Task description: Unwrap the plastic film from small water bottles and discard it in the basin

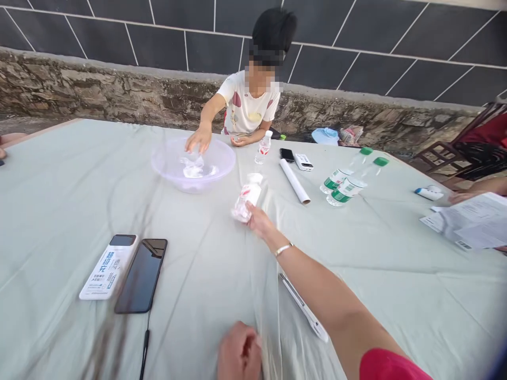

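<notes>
My right hand (258, 219), with a bracelet at the wrist, reaches out over the middle of the table. Its fingers are closed round a small clear plastic bottle (247, 200) with a white cap and a red-and-white label; the bottle is tilted and blurred. At the bottom edge rests my left hand (240, 352), curled into a fist on the tablecloth with nothing visible in it. Beyond the bottle stands a translucent purple basin (166, 174) with some white stuff (193, 168) inside. Another person's hand (200, 138) hangs over that basin.
A similar small bottle (263, 148), a paper roll (295, 182) and two green-capped bottles (344, 190) are farther back. A white power bank (105, 274) and a phone (142, 277) lie at left. A white box cutter-like tool (304, 309) lies under my right arm. Papers (475, 221) are at right.
</notes>
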Demonstrator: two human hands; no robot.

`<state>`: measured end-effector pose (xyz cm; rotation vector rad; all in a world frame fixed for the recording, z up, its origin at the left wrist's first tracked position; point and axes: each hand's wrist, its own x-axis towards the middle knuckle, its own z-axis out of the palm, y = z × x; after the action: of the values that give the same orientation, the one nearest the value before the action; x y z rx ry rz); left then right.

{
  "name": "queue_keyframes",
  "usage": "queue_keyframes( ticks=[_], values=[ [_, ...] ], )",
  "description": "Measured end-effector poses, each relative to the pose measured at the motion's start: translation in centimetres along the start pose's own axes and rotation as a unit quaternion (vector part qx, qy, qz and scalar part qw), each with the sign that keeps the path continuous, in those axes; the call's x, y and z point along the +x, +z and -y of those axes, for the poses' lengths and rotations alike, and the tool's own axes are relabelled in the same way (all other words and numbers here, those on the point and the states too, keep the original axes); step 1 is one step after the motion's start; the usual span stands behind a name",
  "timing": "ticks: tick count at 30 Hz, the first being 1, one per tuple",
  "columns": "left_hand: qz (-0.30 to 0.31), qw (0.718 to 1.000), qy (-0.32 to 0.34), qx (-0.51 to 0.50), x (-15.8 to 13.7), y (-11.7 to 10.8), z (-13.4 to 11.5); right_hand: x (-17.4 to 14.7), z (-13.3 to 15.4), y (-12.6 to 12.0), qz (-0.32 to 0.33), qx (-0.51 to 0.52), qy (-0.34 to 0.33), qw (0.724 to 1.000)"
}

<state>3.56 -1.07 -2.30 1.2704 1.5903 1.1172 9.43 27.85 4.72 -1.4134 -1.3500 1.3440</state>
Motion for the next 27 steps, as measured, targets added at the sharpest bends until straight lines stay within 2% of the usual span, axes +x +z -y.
queue_keyframes(
  ticks=[2, 4, 5, 7, 10, 13, 15, 17, 18, 20, 21, 23, 27],
  values=[
    [-0.055, 0.986, -0.083, -0.131, 1.1, -1.6, -1.1, -6.8, -1.3, -0.6, 0.063, 0.043, 0.023, 0.997],
    [-0.083, 0.954, -0.137, -0.253, 1.9, -3.1, -2.2, -13.3, -3.0, -0.9, 0.182, 0.184, 0.079, 0.963],
    [-0.067, 0.936, -0.153, -0.310, 2.0, -3.7, -2.6, -16.3, -4.0, -0.9, 0.234, 0.216, 0.098, 0.943],
    [0.004, 0.896, -0.183, -0.404, 1.5, -4.3, -3.1, -21.4, -5.6, -0.7, 0.274, 0.236, 0.099, 0.927],
    [0.078, 0.836, -0.252, -0.482, -0.4, -4.1, -3.2, -26.3, -6.6, -0.4, 0.277, 0.157, 0.076, 0.945],
    [0.072, 0.802, -0.291, -0.516, -2.1, -3.4, -3.2, -27.6, -6.1, -1.7, 0.254, -0.062, 0.006, 0.965],
    [0.044, 0.806, -0.295, -0.510, -2.4, -3.2, -3.4, -26.9, -5.5, -3.8, 0.160, -0.214, -0.039, 0.963],
    [0.013, 0.826, -0.290, -0.483, -2.1, -3.3, -3.8, -25.4, -5.3, -6.2, 0.016, -0.329, -0.056, 0.942],
    [0.006, 0.837, -0.286, -0.467, -1.9, -3.5, -4.0, -24.6, -5.4, -7.3, -0.050, -0.375, -0.054, 0.924],
    [0.003, 0.855, -0.272, -0.442, -1.3, -3.9, -4.3, -23.3, -6.0, -9.1, -0.126, -0.455, -0.043, 0.881],
    [0.003, 0.861, -0.267, -0.434, -1.0, -4.1, -4.4, -22.8, -6.5, -9.6, -0.134, -0.485, -0.038, 0.864],
    [-0.009, 0.872, -0.257, -0.417, -0.5, -4.5, -4.4, -22.5, -7.3, -10.1, -0.124, -0.514, -0.036, 0.848],
    [-0.043, 0.891, -0.250, -0.377, 0.2, -4.8, -4.4, -23.3, -7.1, -9.4, -0.099, -0.508, -0.042, 0.855]
  ],
)
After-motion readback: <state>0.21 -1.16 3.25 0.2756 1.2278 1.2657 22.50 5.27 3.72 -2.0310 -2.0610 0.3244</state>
